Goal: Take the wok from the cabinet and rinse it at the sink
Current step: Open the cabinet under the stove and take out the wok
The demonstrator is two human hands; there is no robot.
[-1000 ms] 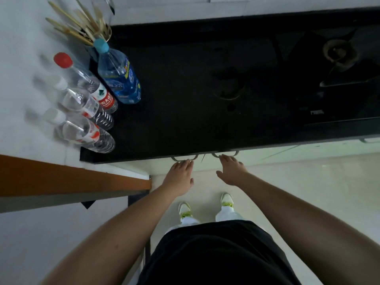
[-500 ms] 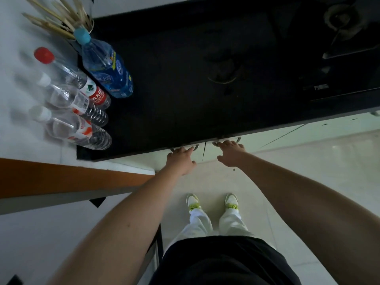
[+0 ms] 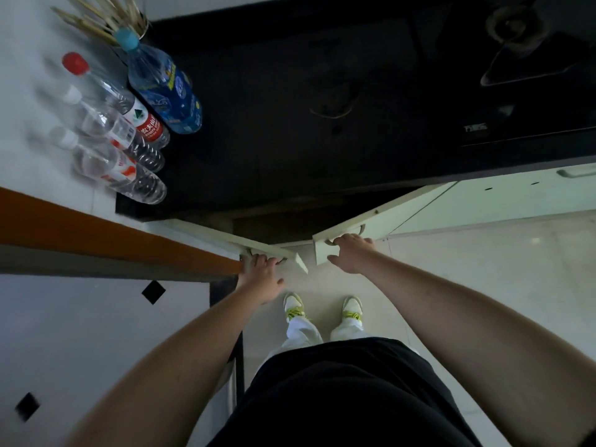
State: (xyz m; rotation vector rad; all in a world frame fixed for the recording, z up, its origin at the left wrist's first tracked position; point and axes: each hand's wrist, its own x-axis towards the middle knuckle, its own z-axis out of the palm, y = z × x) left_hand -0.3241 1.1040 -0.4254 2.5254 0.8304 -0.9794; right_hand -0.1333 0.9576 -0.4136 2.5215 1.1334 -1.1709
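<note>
Two pale green cabinet doors stand swung outward below the black countertop (image 3: 290,150). My left hand (image 3: 262,275) grips the metal handle of the left door (image 3: 245,240). My right hand (image 3: 351,253) holds the handle of the right door (image 3: 380,217). Between the doors the cabinet opening (image 3: 258,225) is dark, and no wok shows inside it. No sink is in view.
Several plastic water bottles (image 3: 129,124) and a holder of chopsticks (image 3: 103,17) stand at the counter's left end. A gas stove burner (image 3: 512,24) sits at the far right. A brown-edged ledge (image 3: 113,233) juts in from the left. My feet (image 3: 322,308) stand on pale floor tiles.
Both cabinet doors have swung out from shut to partly open, pulled by my two hands. My hands have moved toward me and apart.
</note>
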